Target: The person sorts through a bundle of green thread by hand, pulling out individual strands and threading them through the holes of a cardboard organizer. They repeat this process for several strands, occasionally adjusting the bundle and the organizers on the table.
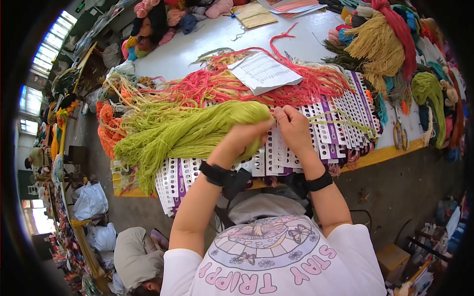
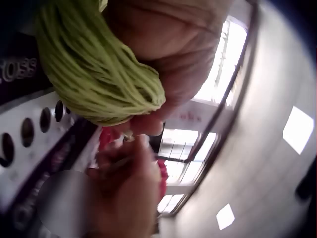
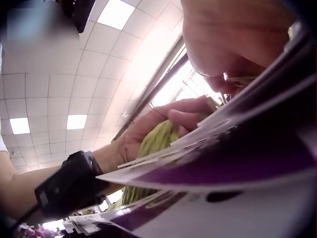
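Observation:
A thick skein of lime-green embroidery floss (image 1: 197,123) lies across overlapping white and purple perforated floss cards (image 1: 333,106). My left hand (image 1: 249,137) grips the skein's right end; in the left wrist view the looped floss (image 2: 99,74) bulges out beside the palm. Close by, my right hand (image 1: 295,130) pinches thin green strands between thumb and fingers, its fingertips nearly meeting the left ones. From there a few loose strands (image 1: 345,120) run right over the cards. In the right wrist view card edges partly cover the left hand (image 3: 163,116).
Red and tan floss (image 1: 207,84) lies behind the skein, with a printed sheet (image 1: 264,72) on top. Scissors (image 1: 400,133) rest at the table's right edge. Piles of coloured yarn (image 1: 380,49) stand back right. Another person (image 1: 138,256) is bent low at the lower left.

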{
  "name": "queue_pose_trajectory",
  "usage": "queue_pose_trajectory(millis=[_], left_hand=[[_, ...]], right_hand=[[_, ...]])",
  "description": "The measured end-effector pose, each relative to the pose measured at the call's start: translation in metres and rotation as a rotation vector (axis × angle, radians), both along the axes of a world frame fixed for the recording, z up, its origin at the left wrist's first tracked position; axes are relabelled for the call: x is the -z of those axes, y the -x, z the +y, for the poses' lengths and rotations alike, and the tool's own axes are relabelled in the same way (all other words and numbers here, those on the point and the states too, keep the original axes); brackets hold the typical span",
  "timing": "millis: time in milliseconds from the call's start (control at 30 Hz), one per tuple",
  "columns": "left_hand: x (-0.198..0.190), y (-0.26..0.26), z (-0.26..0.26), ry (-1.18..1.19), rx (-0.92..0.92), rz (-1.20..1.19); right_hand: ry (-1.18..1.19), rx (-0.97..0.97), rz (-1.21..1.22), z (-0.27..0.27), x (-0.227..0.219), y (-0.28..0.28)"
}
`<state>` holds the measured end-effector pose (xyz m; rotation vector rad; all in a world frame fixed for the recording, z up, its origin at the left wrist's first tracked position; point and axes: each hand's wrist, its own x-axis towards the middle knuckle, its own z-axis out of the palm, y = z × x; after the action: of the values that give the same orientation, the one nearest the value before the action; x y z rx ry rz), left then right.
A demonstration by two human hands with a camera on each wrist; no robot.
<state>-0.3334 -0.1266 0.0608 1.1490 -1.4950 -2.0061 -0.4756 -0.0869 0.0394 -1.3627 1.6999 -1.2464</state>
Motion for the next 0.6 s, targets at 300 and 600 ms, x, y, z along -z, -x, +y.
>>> queue_pose_trajectory(millis=[300, 600], left_hand=[[-0.027, -0.169, -0.101, -0.120, -0.723, 0.245], [-0.048, -0.088, -0.022, -0.011, -0.200, 0.292]], right_hand=[[0.114, 0.149, 0.238, -0.002, 0.024, -0.007], [0.031, -0.148, -0.326, 0.004, -0.021, -0.031]])
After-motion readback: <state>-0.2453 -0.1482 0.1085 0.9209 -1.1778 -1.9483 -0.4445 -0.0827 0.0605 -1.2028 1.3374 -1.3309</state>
